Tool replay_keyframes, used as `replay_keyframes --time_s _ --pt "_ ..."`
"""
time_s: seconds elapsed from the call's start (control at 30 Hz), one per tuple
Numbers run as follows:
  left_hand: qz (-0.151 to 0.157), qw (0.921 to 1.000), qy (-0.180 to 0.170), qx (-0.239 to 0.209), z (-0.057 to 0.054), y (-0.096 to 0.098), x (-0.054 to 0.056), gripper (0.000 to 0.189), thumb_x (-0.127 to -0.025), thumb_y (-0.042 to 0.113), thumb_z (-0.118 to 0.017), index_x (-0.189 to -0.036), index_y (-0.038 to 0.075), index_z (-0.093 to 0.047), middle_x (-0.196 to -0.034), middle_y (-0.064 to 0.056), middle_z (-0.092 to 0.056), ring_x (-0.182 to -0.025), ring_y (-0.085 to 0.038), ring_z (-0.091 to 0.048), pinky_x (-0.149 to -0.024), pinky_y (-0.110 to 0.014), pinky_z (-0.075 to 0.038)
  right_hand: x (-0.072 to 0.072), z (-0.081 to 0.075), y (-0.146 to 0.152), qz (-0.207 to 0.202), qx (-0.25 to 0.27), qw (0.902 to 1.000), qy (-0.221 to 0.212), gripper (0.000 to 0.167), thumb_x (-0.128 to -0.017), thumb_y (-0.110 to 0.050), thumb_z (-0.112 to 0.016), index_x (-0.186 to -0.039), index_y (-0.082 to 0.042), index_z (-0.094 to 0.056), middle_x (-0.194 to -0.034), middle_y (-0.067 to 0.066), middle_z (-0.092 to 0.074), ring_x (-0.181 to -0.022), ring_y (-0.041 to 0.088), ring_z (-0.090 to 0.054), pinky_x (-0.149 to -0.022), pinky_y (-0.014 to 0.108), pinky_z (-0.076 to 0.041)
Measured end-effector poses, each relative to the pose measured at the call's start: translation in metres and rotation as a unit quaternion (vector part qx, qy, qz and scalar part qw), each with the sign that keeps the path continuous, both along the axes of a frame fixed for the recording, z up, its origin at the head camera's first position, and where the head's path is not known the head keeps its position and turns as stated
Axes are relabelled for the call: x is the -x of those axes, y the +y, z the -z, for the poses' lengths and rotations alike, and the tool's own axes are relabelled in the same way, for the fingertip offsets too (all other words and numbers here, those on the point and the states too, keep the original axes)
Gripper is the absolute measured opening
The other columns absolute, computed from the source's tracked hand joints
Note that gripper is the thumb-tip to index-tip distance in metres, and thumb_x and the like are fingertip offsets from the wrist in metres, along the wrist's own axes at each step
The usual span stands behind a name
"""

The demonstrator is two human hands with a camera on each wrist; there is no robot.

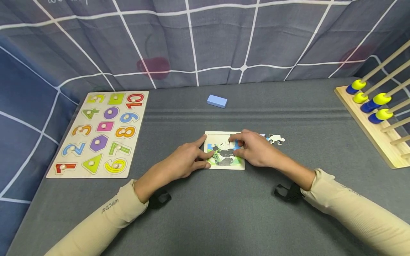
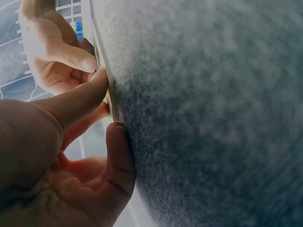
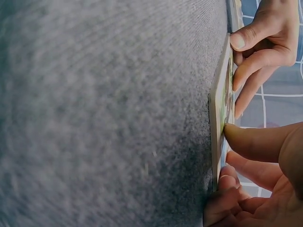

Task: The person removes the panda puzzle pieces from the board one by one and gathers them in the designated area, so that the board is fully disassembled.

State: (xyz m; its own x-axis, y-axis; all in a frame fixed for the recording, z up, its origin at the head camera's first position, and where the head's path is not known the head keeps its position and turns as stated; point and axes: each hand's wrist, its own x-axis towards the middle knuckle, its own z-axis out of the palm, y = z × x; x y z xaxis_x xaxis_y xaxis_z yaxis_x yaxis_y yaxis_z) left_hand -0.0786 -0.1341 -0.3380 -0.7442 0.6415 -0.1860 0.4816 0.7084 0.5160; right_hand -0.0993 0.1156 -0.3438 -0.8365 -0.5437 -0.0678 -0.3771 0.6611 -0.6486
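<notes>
A small wooden jigsaw puzzle [image 1: 224, 167] with a panda picture lies flat in its pale frame on the table. My left hand [image 1: 184, 158] rests along its left edge, fingers spread, with some tips over the picture. From the right, my right hand [image 1: 257, 149] reaches over the frame. Its thumb and index finger pinch a partly blue puzzle piece at the right side of the picture, largely covered by the hand. Bare wood shows in the upper left of the frame. Beside the right hand lies a loose puzzle piece [image 1: 276, 139] with a panda's face, with another partly hidden.
On the left lies a number-and-shape peg board [image 1: 96, 133]. A blue block [image 1: 217, 101] sits behind the puzzle. At the right stands a wooden rack [image 1: 371, 124] with rods and yellow and blue beads. A checked cloth [image 1: 221, 39] hangs along the back.
</notes>
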Motion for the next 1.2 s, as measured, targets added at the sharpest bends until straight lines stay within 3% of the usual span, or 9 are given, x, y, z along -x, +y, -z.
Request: replay_keyframes --time_s 0.27,0.5,0.9,1.07,1.2 --pt "0.0 1.0 -0.001 0.0 0.0003 0.0 0.0002 0.045 -0.091 0.026 -0.071 -0.132 0.01 -0.062 -0.155 -0.03 -0.022 -0.123 -0.038 -0.052 -0.098 -0.048 -0.044 -0.0006 -0.0005 -0.0004 0.006 -0.016 0.9996 0.02 0.031 -0.085 -0.006 -0.077 -0.115 -0.006 -0.071 -0.09 0.007 -0.054 -0.078 0.02 -0.047 -0.067 0.035 -0.038" --pt "-0.002 1.0 -0.003 -0.006 0.0001 0.0005 -0.0002 0.045 -0.091 0.025 -0.072 -0.132 0.01 -0.062 -0.155 -0.03 -0.022 -0.122 -0.037 -0.053 -0.098 -0.048 -0.044 -0.002 -0.0012 -0.0035 0.027 -0.021 0.9986 0.041 0.031 -0.082 -0.006 -0.078 -0.112 -0.01 -0.074 -0.104 0.011 -0.049 -0.094 0.027 -0.043 -0.081 0.042 -0.035" --pt "0.0 1.0 0.002 -0.003 -0.0007 0.0012 0.0002 0.045 -0.091 0.026 -0.072 -0.132 0.01 -0.062 -0.155 -0.029 -0.022 -0.122 -0.038 -0.052 -0.098 -0.048 -0.044 -0.0034 -0.0036 -0.0056 0.028 -0.028 0.9974 0.059 0.027 -0.083 -0.009 -0.078 -0.111 -0.007 -0.075 -0.116 0.013 -0.054 -0.102 0.03 -0.048 -0.085 0.047 -0.038" --pt "-0.002 1.0 -0.002 -0.003 -0.0009 0.0011 0.0003 0.045 -0.091 0.026 -0.072 -0.132 0.01 -0.062 -0.155 -0.029 -0.022 -0.117 -0.034 -0.055 -0.097 -0.048 -0.044 -0.0021 -0.0035 -0.0016 0.031 -0.011 0.9978 0.057 0.026 -0.086 -0.006 -0.075 -0.112 -0.007 -0.074 -0.112 0.01 -0.058 -0.093 0.027 -0.052 -0.078 0.044 -0.04" --pt "-0.005 1.0 -0.005 -0.003 -0.0011 0.0004 0.0001 0.046 -0.091 0.026 -0.072 -0.133 0.01 -0.061 -0.155 -0.029 -0.021 -0.119 -0.035 -0.054 -0.098 -0.048 -0.043 -0.0008 -0.0034 0.0023 0.044 0.021 0.9976 0.048 0.033 -0.089 -0.002 -0.069 -0.122 -0.004 -0.068 -0.1 0.009 -0.058 -0.081 0.024 -0.05 -0.068 0.039 -0.038"
